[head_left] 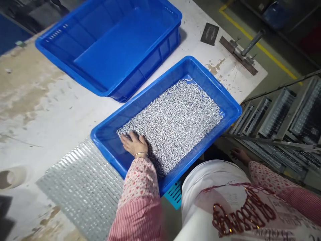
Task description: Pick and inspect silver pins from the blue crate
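My left hand (135, 144) lies palm down with fingers spread at the near left end of a blue plastic tub (213, 80). Its fingertips touch the edge of a layer of small silvery, spindle-shaped pieces (175, 120), whose exact kind I cannot make out. These pieces cover most of the tub's floor, and a strip of bare blue shows at the left end. In shadow beside my body, to the right of the tub, hangs my right hand (239, 155); its fingers look loosely apart and nothing shows in them.
Beyond the tub stands a larger blue bin (110, 50) with a bare floor. A ribbed translucent sheet (82, 187) lies at the left. A dark square plate (209, 33) and a metal clamp-like fixture (238, 55) sit at the table's far right. Racks with trays (276, 112) stand at right.
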{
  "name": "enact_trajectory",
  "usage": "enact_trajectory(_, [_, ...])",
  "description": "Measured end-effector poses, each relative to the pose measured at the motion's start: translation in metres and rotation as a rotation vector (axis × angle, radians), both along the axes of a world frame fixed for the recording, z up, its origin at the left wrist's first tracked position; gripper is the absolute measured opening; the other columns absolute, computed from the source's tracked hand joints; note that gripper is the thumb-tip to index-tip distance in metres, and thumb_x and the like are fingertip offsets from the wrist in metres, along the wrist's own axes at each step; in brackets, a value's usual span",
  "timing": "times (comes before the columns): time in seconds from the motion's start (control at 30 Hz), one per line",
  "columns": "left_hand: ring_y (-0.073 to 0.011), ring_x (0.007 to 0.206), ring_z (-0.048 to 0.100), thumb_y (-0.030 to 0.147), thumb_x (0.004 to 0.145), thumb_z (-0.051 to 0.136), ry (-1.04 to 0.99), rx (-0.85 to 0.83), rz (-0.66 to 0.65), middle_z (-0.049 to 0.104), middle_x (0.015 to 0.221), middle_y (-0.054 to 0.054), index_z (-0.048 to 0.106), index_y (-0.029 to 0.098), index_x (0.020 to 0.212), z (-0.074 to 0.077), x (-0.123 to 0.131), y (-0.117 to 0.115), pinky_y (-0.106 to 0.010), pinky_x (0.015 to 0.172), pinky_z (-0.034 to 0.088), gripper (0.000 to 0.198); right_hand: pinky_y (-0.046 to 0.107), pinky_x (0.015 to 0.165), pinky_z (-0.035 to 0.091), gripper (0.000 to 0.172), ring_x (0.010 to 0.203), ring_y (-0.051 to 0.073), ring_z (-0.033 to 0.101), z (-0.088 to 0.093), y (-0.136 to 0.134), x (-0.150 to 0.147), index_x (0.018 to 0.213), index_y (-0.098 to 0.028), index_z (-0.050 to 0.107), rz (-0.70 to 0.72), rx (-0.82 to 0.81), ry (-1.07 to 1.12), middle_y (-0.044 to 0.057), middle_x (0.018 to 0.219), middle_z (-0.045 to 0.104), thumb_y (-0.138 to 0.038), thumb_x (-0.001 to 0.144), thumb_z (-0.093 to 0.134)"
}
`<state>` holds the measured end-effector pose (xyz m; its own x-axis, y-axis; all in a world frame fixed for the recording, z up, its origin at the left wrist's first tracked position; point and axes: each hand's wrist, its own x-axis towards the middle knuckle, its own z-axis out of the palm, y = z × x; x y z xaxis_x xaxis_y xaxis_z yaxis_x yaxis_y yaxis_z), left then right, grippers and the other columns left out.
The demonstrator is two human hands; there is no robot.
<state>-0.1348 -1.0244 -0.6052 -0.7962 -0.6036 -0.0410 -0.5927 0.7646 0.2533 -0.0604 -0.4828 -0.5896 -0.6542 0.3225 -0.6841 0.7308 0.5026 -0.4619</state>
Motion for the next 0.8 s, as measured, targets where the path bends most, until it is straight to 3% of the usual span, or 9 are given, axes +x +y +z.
enact_trajectory(0.07, [-0.0367, 0.144, 0.015, 0.049, 0.091, 0.039, -0.016, 0.024, -0.151, 0.017, 0.157, -0.023, 0.034, 0.013, 0.146, 0.0, 0.005, 0.022, -0.06, 0.112, 0.019, 0.066, 0.027, 0.065, 0.054, 0.013, 0.072, 0.013, 0.062, -0.008, 0.008, 0.002, 0.097, -0.016, 0.064, -0.01, -0.033, -0.114, 0.005, 0.091, 0.066, -0.025, 0.093, 0.057])
enact_trajectory(0.13, [-0.0362, 0.145, 0.013, 0.051, 0.09, 0.042, -0.085, 0.051, -0.384, 0.019, 0.157, -0.018, 0.035, 0.017, 0.146, 0.0, 0.011, 0.048, -0.063, 0.112, 0.014, 0.066, 0.025, 0.052, 0.048, 0.012, 0.057, 0.014, 0.059, -0.016, 0.012, 0.004, 0.081, -0.016, 0.065, -0.029, -0.056, -0.151, 0.004, 0.072, 0.065, -0.018, 0.09, 0.057])
enact_trajectory(0.2, [-0.0368, 0.146, 0.009, 0.05, 0.09, 0.044, -0.165, 0.057, -0.587, 0.019, 0.158, -0.015, 0.036, 0.02, 0.146, 0.002, 0.022, 0.068, -0.064, 0.112, 0.01, 0.065, 0.026, 0.047, 0.044, 0.014, 0.052, 0.015, 0.059, -0.02, 0.014, 0.007, 0.075, -0.017, 0.065, -0.052, -0.072, -0.133, 0.006, 0.066, 0.066, -0.017, 0.086, 0.056])
enact_trajectory(0.27, [-0.0388, 0.145, 0.007, 0.05, 0.088, 0.047, -0.237, 0.034, -0.683, 0.018, 0.159, -0.015, 0.036, 0.021, 0.147, 0.006, 0.041, 0.077, -0.065, 0.112, 0.012, 0.066, 0.026, 0.047, 0.044, 0.011, 0.052, 0.016, 0.06, -0.022, 0.014, 0.012, 0.075, -0.018, 0.065, -0.077, -0.087, -0.116, 0.006, 0.068, 0.067, -0.019, 0.083, 0.057])
enact_trajectory(0.43, [-0.0429, 0.142, 0.017, 0.044, 0.083, 0.058, -0.497, -0.018, -0.744, 0.019, 0.159, -0.013, 0.039, 0.027, 0.145, 0.034, 0.1, 0.058, -0.061, 0.107, 0.029, 0.067, 0.027, 0.047, 0.044, 0.008, 0.052, 0.017, 0.06, -0.02, 0.016, 0.037, 0.075, -0.019, 0.066, -0.149, -0.091, -0.126, 0.008, 0.068, 0.068, -0.019, 0.076, 0.058])
enact_trajectory(0.53, [-0.0396, 0.127, 0.041, 0.036, 0.086, 0.054, -0.565, 0.018, -0.768, 0.043, 0.145, -0.015, 0.054, 0.025, 0.134, 0.053, 0.115, 0.05, -0.055, 0.098, 0.041, 0.05, 0.028, 0.046, 0.044, 0.009, 0.049, 0.018, 0.059, -0.02, 0.016, 0.053, 0.071, -0.019, 0.066, -0.185, -0.078, -0.168, 0.008, 0.064, 0.067, -0.017, 0.075, 0.059])
enact_trajectory(0.63, [-0.0303, 0.103, 0.054, 0.034, 0.09, 0.045, -0.435, 0.144, -0.773, 0.06, 0.114, -0.016, 0.064, 0.018, 0.119, 0.059, 0.098, 0.058, -0.044, 0.09, 0.047, 0.038, 0.028, 0.046, 0.044, 0.009, 0.047, 0.018, 0.058, -0.021, 0.017, 0.06, 0.07, -0.019, 0.067, -0.197, -0.074, -0.195, 0.008, 0.06, 0.066, -0.016, 0.075, 0.059])
enact_trajectory(0.7, [-0.0269, 0.096, 0.055, 0.034, 0.091, 0.043, -0.317, 0.238, -0.717, 0.061, 0.101, -0.013, 0.066, 0.016, 0.111, 0.054, 0.074, 0.069, -0.039, 0.088, 0.047, 0.036, 0.028, 0.046, 0.044, 0.01, 0.047, 0.018, 0.058, -0.021, 0.017, 0.058, 0.071, -0.018, 0.067, -0.19, -0.076, -0.192, 0.009, 0.061, 0.066, -0.015, 0.075, 0.058])
enact_trajectory(0.8, [-0.0254, 0.097, 0.056, 0.034, 0.089, 0.045, -0.207, 0.295, -0.571, 0.061, 0.098, -0.012, 0.067, 0.017, 0.109, 0.038, 0.034, 0.085, -0.035, 0.086, 0.047, 0.034, 0.028, 0.047, 0.044, 0.011, 0.05, 0.018, 0.059, -0.018, 0.015, 0.048, 0.072, -0.017, 0.068, -0.171, -0.083, -0.164, 0.01, 0.064, 0.068, -0.015, 0.077, 0.058])
